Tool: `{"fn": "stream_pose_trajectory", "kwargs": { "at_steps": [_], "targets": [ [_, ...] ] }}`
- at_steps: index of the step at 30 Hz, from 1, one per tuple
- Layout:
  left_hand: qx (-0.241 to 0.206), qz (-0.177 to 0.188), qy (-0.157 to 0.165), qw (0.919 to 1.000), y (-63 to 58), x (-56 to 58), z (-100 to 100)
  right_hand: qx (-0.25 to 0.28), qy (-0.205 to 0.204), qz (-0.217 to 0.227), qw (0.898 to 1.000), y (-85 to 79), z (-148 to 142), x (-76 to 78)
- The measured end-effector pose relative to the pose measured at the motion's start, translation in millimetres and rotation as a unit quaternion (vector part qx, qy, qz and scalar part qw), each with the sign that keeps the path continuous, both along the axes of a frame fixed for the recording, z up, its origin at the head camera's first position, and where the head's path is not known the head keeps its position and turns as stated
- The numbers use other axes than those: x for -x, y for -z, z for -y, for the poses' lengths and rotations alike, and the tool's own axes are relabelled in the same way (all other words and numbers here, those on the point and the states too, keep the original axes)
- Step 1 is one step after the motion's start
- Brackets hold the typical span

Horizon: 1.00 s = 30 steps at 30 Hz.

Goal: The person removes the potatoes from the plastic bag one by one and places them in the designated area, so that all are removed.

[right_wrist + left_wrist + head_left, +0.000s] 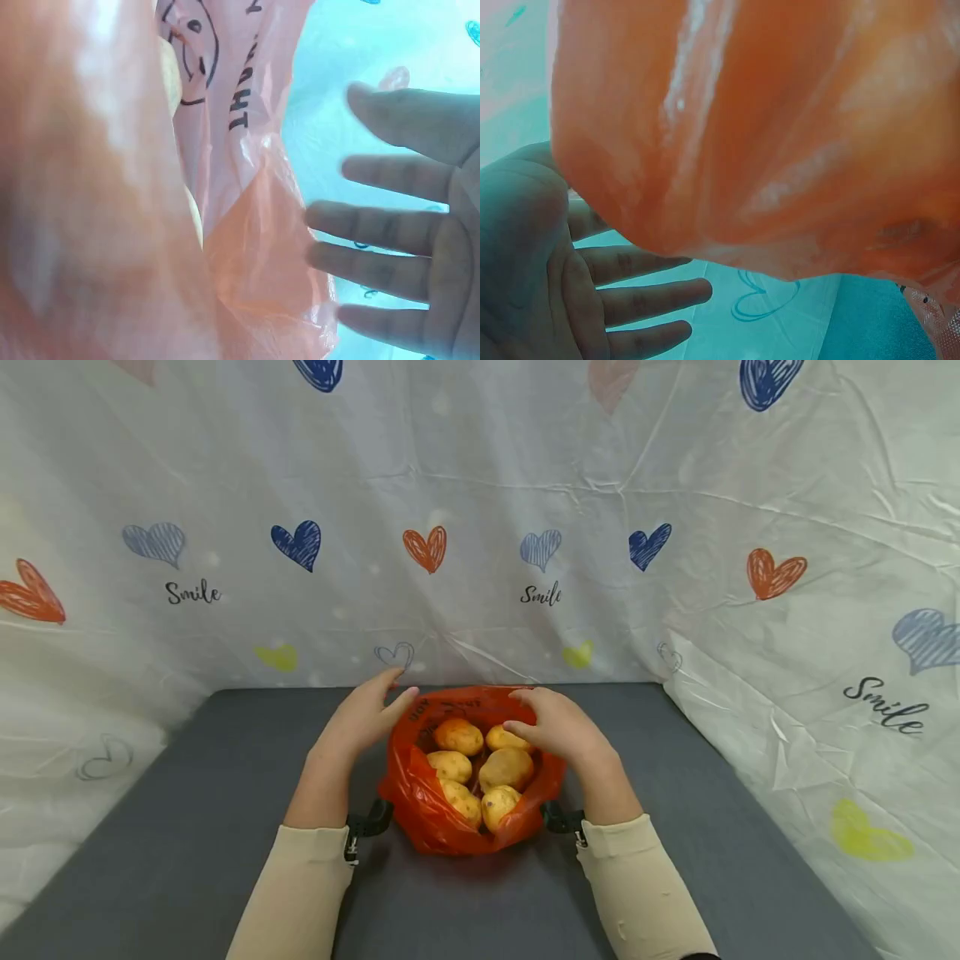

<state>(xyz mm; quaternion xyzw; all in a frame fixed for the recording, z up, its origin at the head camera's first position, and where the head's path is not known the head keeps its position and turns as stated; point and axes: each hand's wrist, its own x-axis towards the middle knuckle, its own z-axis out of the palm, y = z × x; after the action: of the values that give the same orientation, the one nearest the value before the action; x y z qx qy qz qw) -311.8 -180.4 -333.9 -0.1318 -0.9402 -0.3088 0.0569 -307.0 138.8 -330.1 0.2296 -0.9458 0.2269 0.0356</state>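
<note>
A red plastic bag [431,827] with its mouth spread open sits on the dark table, and several potatoes [506,769] lie inside it. My left hand [363,714] is raised at the bag's left rim, fingers extended and holding nothing. In the left wrist view, the bag [727,150] hides part of that hand [525,255]. On the other side, my right hand [558,724] hovers over the bag's right rim with its fingers apart and nothing in them. Dark printing on the bag [255,240] shows in the right wrist view beside the spread fingers [375,225].
The dark grey table [247,793] reaches back to a white sheet [480,452] printed with hearts and the word "Smile". This sheet also hangs along both sides. Black wrist mounts [369,821] sit close to the bag's sides.
</note>
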Motion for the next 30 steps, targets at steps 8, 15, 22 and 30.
{"fn": "stream_pose_trajectory", "kwargs": {
  "at_steps": [8, 15, 22, 30],
  "targets": [
    [0.013, 0.005, 0.022, 0.9997, -8.0, -3.5, -8.1, 0.003, -0.050, 0.123, 0.991, -1.2, 5.9, -8.3],
    [0.030, 0.023, 0.047, 0.9982, -5.4, -8.3, -6.2, -0.041, -0.018, 0.139, 0.989, 4.1, 11.3, -11.7],
    [0.038, 0.048, 0.046, 0.9970, 1.4, -6.9, -5.6, -0.056, 0.012, 0.163, 0.985, 16.6, 6.5, -7.1],
    [0.047, 0.051, 0.038, 0.9968, -0.6, -7.1, -6.3, -0.066, 0.026, 0.166, 0.984, 26.0, 5.3, 1.6]
  ]
}}
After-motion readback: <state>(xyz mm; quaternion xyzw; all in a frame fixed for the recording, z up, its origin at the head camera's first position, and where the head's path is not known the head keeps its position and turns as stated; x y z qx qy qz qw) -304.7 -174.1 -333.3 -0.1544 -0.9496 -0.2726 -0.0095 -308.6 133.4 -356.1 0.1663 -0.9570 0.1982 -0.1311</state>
